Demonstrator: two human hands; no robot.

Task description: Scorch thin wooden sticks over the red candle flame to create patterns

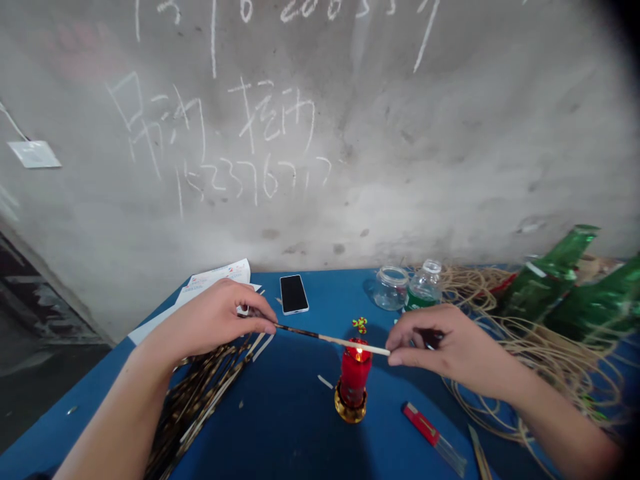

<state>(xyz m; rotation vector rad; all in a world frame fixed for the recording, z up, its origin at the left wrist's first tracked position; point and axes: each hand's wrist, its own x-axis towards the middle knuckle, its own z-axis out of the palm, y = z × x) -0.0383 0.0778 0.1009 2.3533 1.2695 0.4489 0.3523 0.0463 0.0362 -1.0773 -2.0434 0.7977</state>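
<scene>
A thin stick (333, 340), scorched dark along its left half and pale along its right, is stretched between my hands. My left hand (225, 313) pinches the dark end between thumb and fingers. At the pale end, my right hand (430, 340) pinches the tip. Below the stick's pale part stands a lit red candle (356, 377) on a gold base, its flame close to the stick. Under my left forearm lies a bundle of similar scorched strips (205, 407).
A phone (294, 294) and papers (220, 277) lie toward the wall. A glass jar (391, 288), plastic bottle (424, 287), green bottles (550, 273) and coiled cord (493, 387) are on the right. A red-handled tool (423, 423) and a blade (479, 453) lie near the front.
</scene>
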